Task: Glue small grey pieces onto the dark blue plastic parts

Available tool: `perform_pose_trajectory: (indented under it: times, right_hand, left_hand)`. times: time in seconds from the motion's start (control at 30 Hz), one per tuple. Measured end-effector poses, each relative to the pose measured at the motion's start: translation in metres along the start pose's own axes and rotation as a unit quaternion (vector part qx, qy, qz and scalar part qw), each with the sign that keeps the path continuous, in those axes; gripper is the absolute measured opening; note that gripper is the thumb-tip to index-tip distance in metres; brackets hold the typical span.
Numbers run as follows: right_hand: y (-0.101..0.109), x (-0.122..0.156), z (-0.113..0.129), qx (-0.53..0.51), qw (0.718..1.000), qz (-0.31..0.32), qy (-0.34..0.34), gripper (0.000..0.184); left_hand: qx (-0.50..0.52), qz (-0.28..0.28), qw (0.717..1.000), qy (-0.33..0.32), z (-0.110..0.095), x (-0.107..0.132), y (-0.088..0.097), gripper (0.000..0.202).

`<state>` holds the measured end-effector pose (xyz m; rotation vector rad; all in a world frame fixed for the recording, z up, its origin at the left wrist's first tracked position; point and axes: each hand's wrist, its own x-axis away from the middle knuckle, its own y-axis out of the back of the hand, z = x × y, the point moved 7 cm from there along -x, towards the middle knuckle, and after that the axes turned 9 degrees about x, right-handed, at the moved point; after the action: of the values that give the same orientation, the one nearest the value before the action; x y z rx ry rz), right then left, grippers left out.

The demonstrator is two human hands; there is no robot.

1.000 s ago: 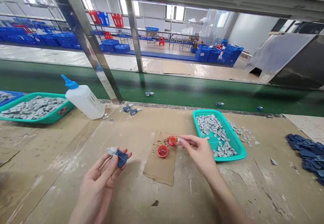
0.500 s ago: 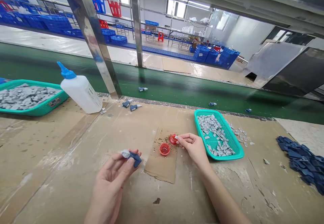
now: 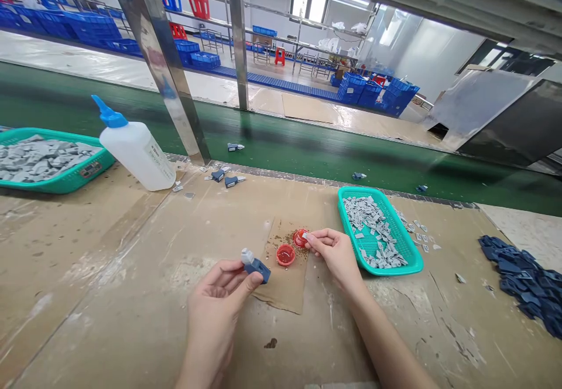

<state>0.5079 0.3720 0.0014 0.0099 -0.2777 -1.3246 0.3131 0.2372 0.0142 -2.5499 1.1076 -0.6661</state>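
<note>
My left hand is shut on a dark blue plastic part, which has a small grey piece standing at its end. This hand is just left of a brown cardboard sheet. On the sheet stand two red bottle caps holding liquid, the nearer one and the farther one. My right hand pinches a small grey piece in its fingertips, right at the farther cap. A teal plastic basket of grey pieces lies just beyond this hand.
A white glue bottle with a blue nozzle stands at the far left, beside a teal basket of grey parts. Several assembled parts lie near the bench's back edge. A dark blue pile lies right. A steel post rises behind.
My left hand has moved right toward the cardboard and turned the blue part, so the grey piece now stands upright. My right hand stays at the farther cap. The view has shifted slightly.
</note>
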Motion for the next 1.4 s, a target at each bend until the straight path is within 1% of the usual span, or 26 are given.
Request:
perform_pose_trajectory:
  times: [0.1,0.2,0.3,0.4,0.5,0.7,0.83,1.0,1.1,1.2,1.27,1.3,1.33,1.37,1.4]
  right_hand:
    - [0.003,0.004,0.004,-0.057,0.998,0.02,-0.021,0.032]
    - [0.006,0.015,0.015,-0.095,0.994,0.043,-0.025,0.028]
    - [0.004,0.03,0.025,-0.116,0.99,0.072,-0.026,0.026]
    - [-0.003,0.044,0.034,-0.123,0.985,0.118,-0.014,0.025]
    - [-0.007,0.05,0.039,-0.124,0.981,0.15,0.001,0.025]
    - [-0.003,0.048,0.039,-0.109,0.981,0.163,0.008,0.025]
    - [-0.005,0.048,0.037,-0.089,0.979,0.183,0.001,0.031]
    - [-0.011,0.05,0.03,-0.098,0.969,0.224,-0.017,0.038]
    - [-0.013,0.053,0.031,-0.089,0.969,0.232,-0.014,0.04]
    - [-0.008,0.053,0.039,-0.078,0.975,0.208,0.009,0.037]
    - [0.004,0.047,0.043,-0.055,0.982,0.176,0.028,0.034]
    - [0.017,0.042,0.044,-0.032,0.989,0.14,0.04,0.034]
    - [0.035,0.035,0.044,0.002,0.995,0.084,0.055,0.034]
    - [0.058,0.029,0.044,0.048,0.996,0.01,0.069,0.034]
    - [0.084,0.024,0.043,0.103,0.989,-0.072,0.082,0.033]
  left_hand:
    - [0.007,0.008,1.0,0.009,0.006,0.001,-0.01,0.039]
    - [0.014,0.027,1.0,0.004,0.011,0.004,-0.024,0.036]
    - [0.011,0.041,0.999,-0.035,0.01,0.008,-0.038,0.033]
    - [0.003,0.054,0.996,-0.074,0.006,0.013,-0.051,0.031]
    - [-0.002,0.064,0.994,-0.086,0.005,0.02,-0.061,0.029]
    - [-0.019,0.072,0.992,-0.101,0.005,0.024,-0.066,0.026]
    - [-0.034,0.081,0.989,-0.118,0.006,0.022,-0.066,0.024]
    - [-0.065,0.119,0.982,-0.131,0.004,0.02,-0.071,0.017]
    - [-0.076,0.148,0.98,-0.107,0.003,0.018,-0.076,0.018]
    - [-0.101,0.19,0.976,-0.042,0.004,0.015,-0.086,0.03]
    - [-0.115,0.225,0.968,-0.012,0.002,0.01,-0.096,0.04]
    - [-0.125,0.238,0.963,-0.01,-0.001,0.005,-0.1,0.043]
    - [-0.139,0.244,0.959,-0.021,-0.006,-0.003,-0.105,0.044]
    - [-0.16,0.247,0.954,-0.045,-0.012,-0.014,-0.11,0.044]
    - [-0.186,0.25,0.947,-0.077,-0.019,-0.028,-0.116,0.042]
